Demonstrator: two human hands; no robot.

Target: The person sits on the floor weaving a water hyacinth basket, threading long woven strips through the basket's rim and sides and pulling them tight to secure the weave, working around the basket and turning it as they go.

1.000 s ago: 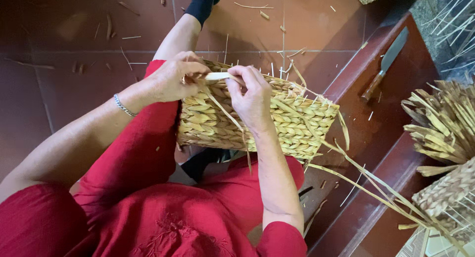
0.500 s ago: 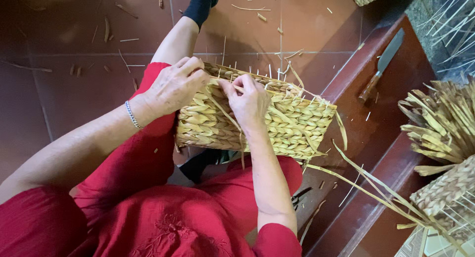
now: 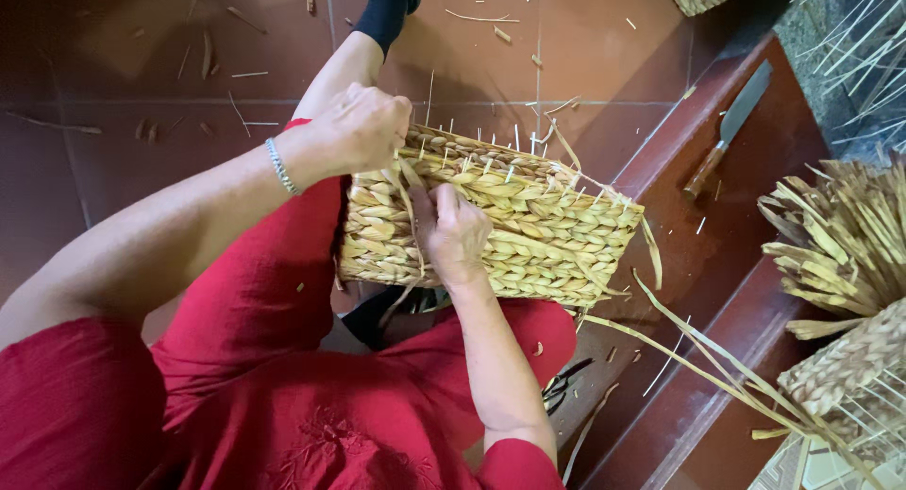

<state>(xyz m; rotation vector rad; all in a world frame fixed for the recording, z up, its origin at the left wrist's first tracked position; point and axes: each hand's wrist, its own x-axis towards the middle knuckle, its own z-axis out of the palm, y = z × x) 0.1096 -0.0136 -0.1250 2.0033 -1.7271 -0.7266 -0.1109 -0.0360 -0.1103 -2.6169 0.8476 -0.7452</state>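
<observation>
A rectangular woven straw basket [image 3: 528, 230] rests on my lap, over red trousers. My left hand [image 3: 363, 126] is closed at the basket's upper left rim, gripping a pale straw strand [image 3: 408, 193] that runs down the near wall. My right hand [image 3: 453, 230] lies against the basket's front wall, fingers pinching the same strand where it enters the weave. Short straw ends stick up along the rim.
A knife [image 3: 731, 126] with a wooden handle lies on the dark red step to the right. A bundle of loose straw [image 3: 849, 235] and another woven piece [image 3: 849, 367] sit at the far right. Straw scraps litter the tiled floor [image 3: 189, 56].
My right hand has slid down from the rim to the basket's front wall. My left hand stays at the rim, and the strand is now pulled down the wall.
</observation>
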